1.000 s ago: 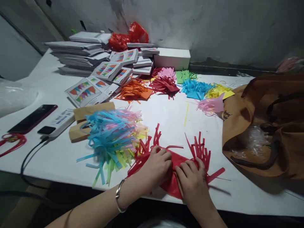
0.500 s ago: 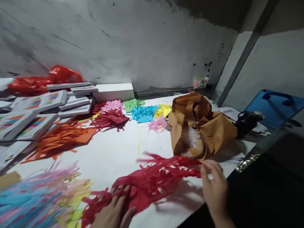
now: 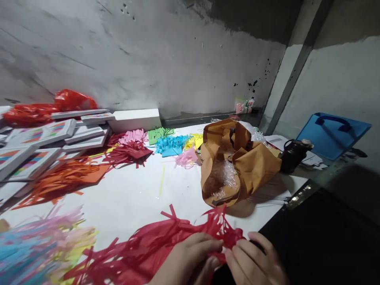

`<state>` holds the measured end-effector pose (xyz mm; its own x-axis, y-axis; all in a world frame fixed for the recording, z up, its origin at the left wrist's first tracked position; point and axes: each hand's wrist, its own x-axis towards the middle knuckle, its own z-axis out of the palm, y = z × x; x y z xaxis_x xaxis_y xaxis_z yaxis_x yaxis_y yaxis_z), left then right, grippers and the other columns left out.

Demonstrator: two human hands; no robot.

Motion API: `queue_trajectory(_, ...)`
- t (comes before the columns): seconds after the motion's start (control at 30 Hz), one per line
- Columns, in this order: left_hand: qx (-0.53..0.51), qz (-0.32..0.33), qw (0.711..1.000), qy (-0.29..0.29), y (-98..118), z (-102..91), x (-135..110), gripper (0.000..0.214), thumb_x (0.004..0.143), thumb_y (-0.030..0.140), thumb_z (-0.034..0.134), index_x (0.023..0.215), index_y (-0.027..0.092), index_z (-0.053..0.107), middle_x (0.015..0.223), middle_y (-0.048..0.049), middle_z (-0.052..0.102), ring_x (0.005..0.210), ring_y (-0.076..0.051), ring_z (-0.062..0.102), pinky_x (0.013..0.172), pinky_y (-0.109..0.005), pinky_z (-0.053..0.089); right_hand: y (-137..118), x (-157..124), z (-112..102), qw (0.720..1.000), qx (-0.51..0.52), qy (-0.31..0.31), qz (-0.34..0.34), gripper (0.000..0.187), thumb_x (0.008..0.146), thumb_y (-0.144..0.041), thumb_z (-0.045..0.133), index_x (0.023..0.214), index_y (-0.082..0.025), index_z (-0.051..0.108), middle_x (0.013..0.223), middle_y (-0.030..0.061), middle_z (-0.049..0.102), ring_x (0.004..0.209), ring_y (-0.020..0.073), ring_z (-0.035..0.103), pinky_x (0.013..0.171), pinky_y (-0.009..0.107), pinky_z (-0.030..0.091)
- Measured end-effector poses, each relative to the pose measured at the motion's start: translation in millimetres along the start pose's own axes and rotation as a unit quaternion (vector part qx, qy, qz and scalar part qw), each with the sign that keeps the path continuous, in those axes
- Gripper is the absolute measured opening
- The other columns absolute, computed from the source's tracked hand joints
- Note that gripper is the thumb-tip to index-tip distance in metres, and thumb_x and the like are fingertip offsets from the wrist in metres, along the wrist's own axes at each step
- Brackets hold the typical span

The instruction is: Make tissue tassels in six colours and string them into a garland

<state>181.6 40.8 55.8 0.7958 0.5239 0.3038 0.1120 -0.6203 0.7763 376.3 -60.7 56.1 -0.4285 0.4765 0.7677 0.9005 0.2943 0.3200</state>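
Red fringed tissue paper [image 3: 154,241] lies spread along the front of the white tabletop, its cut strips fanning out to both sides. At its right part, my left hand [image 3: 190,257] is closed on the paper, fingers bent over the edge. Close beside it, my right hand [image 3: 252,257] pinches the same paper at the near edge, with red strips bunched just above the fingertips. The two hands nearly touch. To the left lies a heap of blue, pink and yellow fringed paper [image 3: 38,249].
A brown fabric bag [image 3: 258,166] with clear plastic inside stands behind the hands. Orange fringe [image 3: 65,174], dark red fringe [image 3: 130,152] and blue fringe [image 3: 172,144] lie farther back. White boxes [image 3: 44,134] are stacked left. A black bottle [image 3: 293,154] stands right.
My left hand has moved right along the red paper. My right hand has come down and inward to meet it, and the strips it held stretched out are now bunched near the hands.
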Motion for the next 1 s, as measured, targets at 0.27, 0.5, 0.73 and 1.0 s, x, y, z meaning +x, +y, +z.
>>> queue_trajectory(0.27, -0.408, -0.276, 0.870, -0.023, -11.9, 31.7, 17.1, 0.045, 0.069, 0.052, 0.085, 0.073, 0.013, 0.064, 0.063, 0.0016, 0.056, 0.058, -0.008, 0.043, 0.056, -0.019, 0.034, -19.9, -18.9, 31.1, 0.937, 0.210, 0.101, 0.261, 0.012, 0.094, -0.011, 0.058, 0.091, -0.019, 0.067, 0.074, 0.0008, 0.068, 0.070, 0.0149, 0.068, 0.084, 0.037, 0.056)
queue_trajectory(0.5, -0.346, -0.193, 0.916, 0.054, -20.5, 40.7, 12.4, 0.040, 0.082, 0.051, 0.075, 0.071, 0.014, 0.064, 0.066, -0.0001, 0.057, 0.059, -0.009, 0.047, 0.057, -0.020, 0.037, -42.6, -33.5, 51.8, 0.849, 0.386, 0.097, 0.346, 0.024, 0.093, -0.014, 0.061, 0.116, -0.021, 0.067, 0.094, 0.0054, 0.068, 0.084, 0.0163, 0.069, 0.070, 0.025, 0.059)
queue_trajectory(0.73, -0.074, 0.009, 0.997, 0.036, -23.3, 23.0, 17.7, 0.014, 0.096, 0.022, 0.056, 0.091, 0.018, 0.068, 0.083, -0.0070, 0.068, 0.072, -0.014, 0.063, 0.065, -0.021, 0.049, -51.5, -42.7, 66.5, 0.865, 0.312, 0.103, 0.379, 0.027, 0.096, -0.014, 0.056, 0.121, -0.021, 0.065, 0.086, 0.0036, 0.070, 0.075, 0.0141, 0.069, 0.072, 0.021, 0.058)
queue_trajectory(1.0, 0.062, -0.034, 0.997, 0.014, -26.4, 19.9, 40.2, 0.022, 0.098, 0.022, 0.045, 0.080, 0.017, 0.057, 0.076, -0.0035, 0.062, 0.062, -0.012, 0.054, 0.056, -0.021, 0.045, -53.7, -58.5, 89.5, 0.848, 0.312, 0.019, 0.428, 0.032, 0.107, -0.032, 0.034, 0.094, -0.022, 0.062, 0.075, 0.0031, 0.069, 0.066, 0.0143, 0.070, 0.063, 0.017, 0.056)
